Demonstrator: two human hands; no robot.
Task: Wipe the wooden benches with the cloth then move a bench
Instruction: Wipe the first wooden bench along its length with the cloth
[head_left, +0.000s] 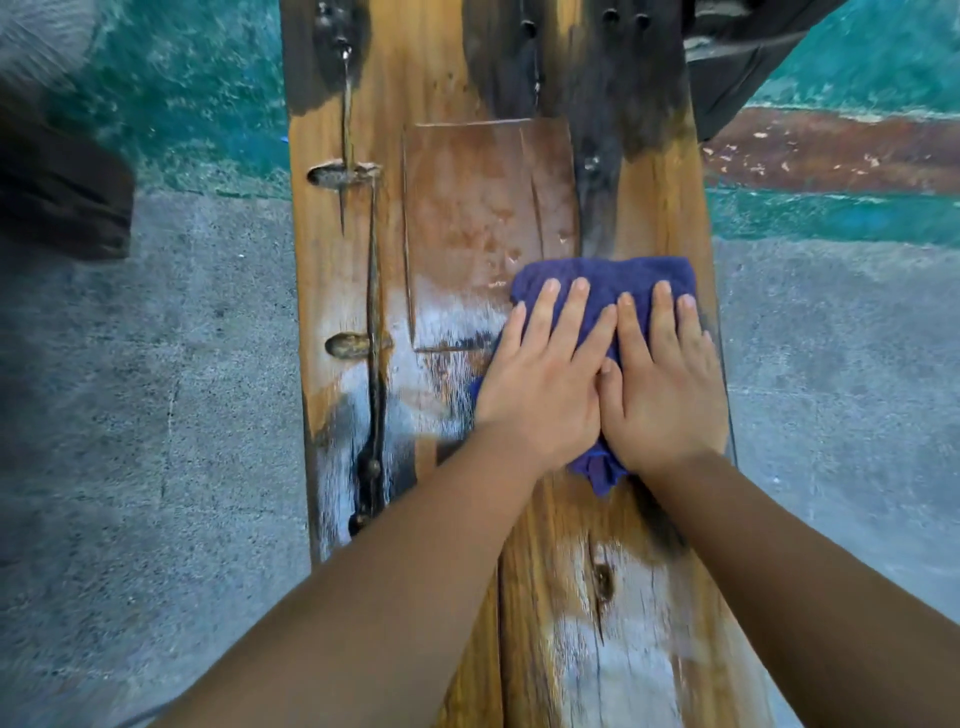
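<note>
A long wooden bench (452, 197) runs away from me down the middle of the view, its top worn, cracked and streaked with dark and pale patches. A dark blue cloth (602, 283) lies flat on the right half of the bench top. My left hand (540, 384) and my right hand (665, 384) lie side by side on the cloth, fingers straight and pointing away from me, pressing it onto the wood. The cloth's near corner sticks out between my wrists.
Grey concrete floor (156, 415) lies on both sides of the bench, with teal painted floor (197, 104) farther off and a reddish-brown band (831, 150) at the right. A dark object (57, 192) sits at the left edge and dark fabric (727, 73) at the bench's far right.
</note>
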